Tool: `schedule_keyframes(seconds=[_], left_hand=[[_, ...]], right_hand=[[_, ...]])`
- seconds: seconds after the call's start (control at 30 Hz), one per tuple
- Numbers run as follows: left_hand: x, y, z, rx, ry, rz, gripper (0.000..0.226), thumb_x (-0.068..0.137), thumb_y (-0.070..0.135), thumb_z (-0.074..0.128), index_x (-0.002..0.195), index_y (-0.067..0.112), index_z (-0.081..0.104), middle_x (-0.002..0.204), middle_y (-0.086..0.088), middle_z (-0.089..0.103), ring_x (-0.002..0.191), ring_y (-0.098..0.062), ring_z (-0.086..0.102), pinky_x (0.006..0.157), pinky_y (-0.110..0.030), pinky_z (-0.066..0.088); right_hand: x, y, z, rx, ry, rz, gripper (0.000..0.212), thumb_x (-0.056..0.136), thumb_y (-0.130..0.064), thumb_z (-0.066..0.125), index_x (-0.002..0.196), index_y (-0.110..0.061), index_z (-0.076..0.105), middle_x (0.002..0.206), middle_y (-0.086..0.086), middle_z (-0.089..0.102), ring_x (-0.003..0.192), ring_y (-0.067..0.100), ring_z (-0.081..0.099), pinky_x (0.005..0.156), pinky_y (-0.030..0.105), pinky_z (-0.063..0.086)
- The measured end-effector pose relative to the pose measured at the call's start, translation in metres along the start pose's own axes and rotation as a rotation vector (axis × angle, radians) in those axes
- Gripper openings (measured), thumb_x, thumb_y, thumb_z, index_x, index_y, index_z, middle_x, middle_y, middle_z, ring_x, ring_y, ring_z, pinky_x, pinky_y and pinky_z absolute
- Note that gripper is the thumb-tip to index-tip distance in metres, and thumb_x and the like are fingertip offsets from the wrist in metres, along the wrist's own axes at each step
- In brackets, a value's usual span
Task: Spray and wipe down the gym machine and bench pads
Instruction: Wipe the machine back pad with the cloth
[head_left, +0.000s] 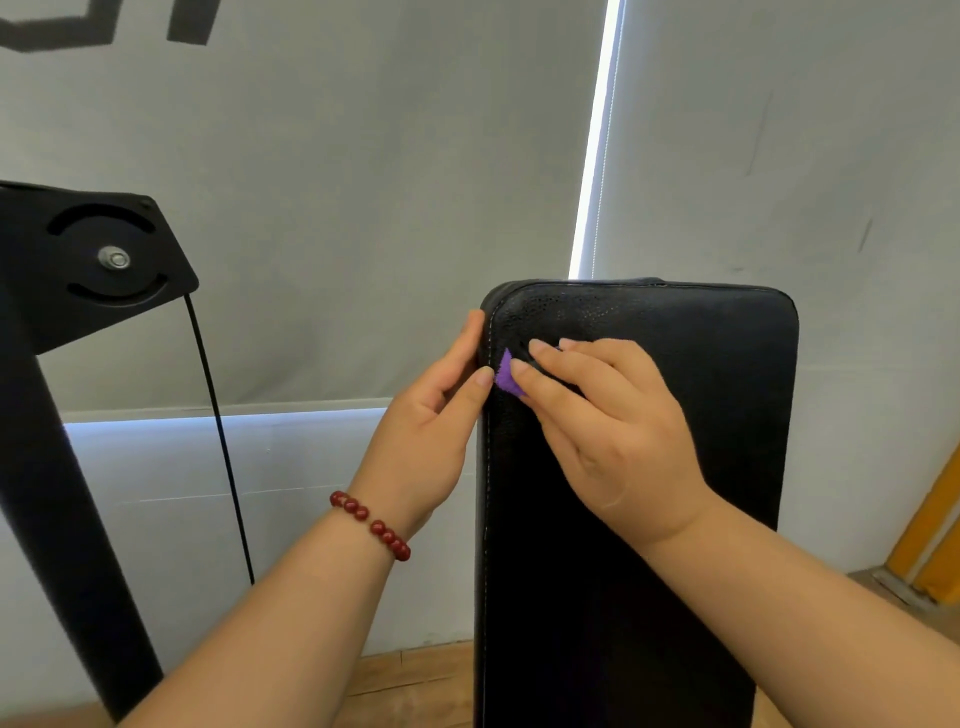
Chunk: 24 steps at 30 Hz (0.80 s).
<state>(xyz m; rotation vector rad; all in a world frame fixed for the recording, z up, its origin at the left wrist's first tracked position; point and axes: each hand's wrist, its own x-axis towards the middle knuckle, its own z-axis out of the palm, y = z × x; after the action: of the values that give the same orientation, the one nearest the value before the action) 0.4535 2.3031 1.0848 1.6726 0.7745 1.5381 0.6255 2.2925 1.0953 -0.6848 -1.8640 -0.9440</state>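
Pressing one purple cloth (505, 376) against the one upright black bench pad (727, 395), near its top left corner, under the nearly straight fingers of the right hand (608, 426). Gripping the pad's left edge with the left hand (431, 415), thumb just beside the cloth.

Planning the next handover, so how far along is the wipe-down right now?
Done: cannot confirm; the bench pad shows a faint speckled sheen near its top, possibly spray. In hand: the right hand presses a purple cloth at the pad's top left corner while the left hand holds its left edge. Left: likely the rest of the pad and the black machine frame.
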Motion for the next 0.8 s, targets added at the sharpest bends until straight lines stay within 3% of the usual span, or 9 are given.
schedule_keyframes(seconds=[0.17, 0.23, 0.37, 0.5, 0.63, 0.8], left_hand=[[0.001, -0.010, 0.000, -0.050, -0.021, 0.008, 0.055, 0.092, 0.034, 0.052, 0.146, 0.031, 0.041, 0.147, 0.017, 0.046, 0.137, -0.001, 0.039, 0.118, -0.039, 0.028], [0.002, -0.013, 0.000, -0.070, -0.029, 0.006, 0.055, 0.093, 0.032, 0.051, 0.146, 0.032, 0.041, 0.147, 0.017, 0.046, 0.137, -0.001, 0.039, 0.117, -0.039, 0.028], [0.004, -0.017, -0.002, -0.099, -0.045, 0.023, 0.054, 0.094, 0.028, 0.050, 0.147, 0.028, 0.041, 0.147, 0.014, 0.047, 0.138, -0.003, 0.039, 0.118, -0.040, 0.026], [0.006, -0.019, -0.001, -0.171, -0.071, 0.015, 0.056, 0.094, 0.024, 0.051, 0.149, 0.022, 0.039, 0.149, 0.008, 0.045, 0.140, -0.008, 0.037, 0.119, -0.041, 0.024], [0.004, -0.021, 0.003, -0.252, -0.050, 0.009, 0.053, 0.094, 0.021, 0.050, 0.146, 0.024, 0.042, 0.148, 0.007, 0.047, 0.139, -0.009, 0.040, 0.118, -0.040, 0.025], [0.003, -0.022, 0.003, -0.320, -0.056, -0.003, 0.056, 0.092, 0.015, 0.050, 0.147, 0.014, 0.040, 0.145, 0.003, 0.051, 0.137, -0.011, 0.043, 0.118, -0.040, 0.026]], right_hand=[[0.013, 0.003, -0.003, 0.013, 0.049, -0.032, 0.023, 0.085, 0.002, 0.071, 0.108, 0.001, 0.073, 0.106, 0.015, 0.071, 0.089, 0.032, 0.059, 0.090, 0.035, 0.048], [0.023, 0.002, 0.001, 0.001, 0.096, 0.014, 0.021, 0.086, 0.002, 0.071, 0.107, 0.001, 0.074, 0.105, 0.014, 0.071, 0.087, 0.033, 0.059, 0.088, 0.034, 0.048], [0.000, -0.007, 0.003, -0.006, 0.048, 0.030, 0.024, 0.085, 0.003, 0.071, 0.108, 0.001, 0.073, 0.106, 0.013, 0.071, 0.083, 0.032, 0.059, 0.096, 0.026, 0.041], [-0.007, -0.007, -0.005, 0.002, 0.018, -0.027, 0.024, 0.084, 0.003, 0.071, 0.108, 0.001, 0.074, 0.105, 0.013, 0.071, 0.083, 0.033, 0.061, 0.091, 0.032, 0.049], [0.010, -0.004, 0.003, -0.007, 0.087, 0.001, 0.025, 0.085, 0.003, 0.070, 0.110, 0.001, 0.073, 0.107, 0.014, 0.071, 0.088, 0.032, 0.058, 0.095, 0.032, 0.046], [-0.025, -0.012, -0.002, -0.001, -0.046, -0.034, 0.024, 0.092, -0.003, 0.063, 0.114, -0.002, 0.071, 0.112, 0.012, 0.070, 0.096, 0.026, 0.055, 0.099, 0.029, 0.044]])
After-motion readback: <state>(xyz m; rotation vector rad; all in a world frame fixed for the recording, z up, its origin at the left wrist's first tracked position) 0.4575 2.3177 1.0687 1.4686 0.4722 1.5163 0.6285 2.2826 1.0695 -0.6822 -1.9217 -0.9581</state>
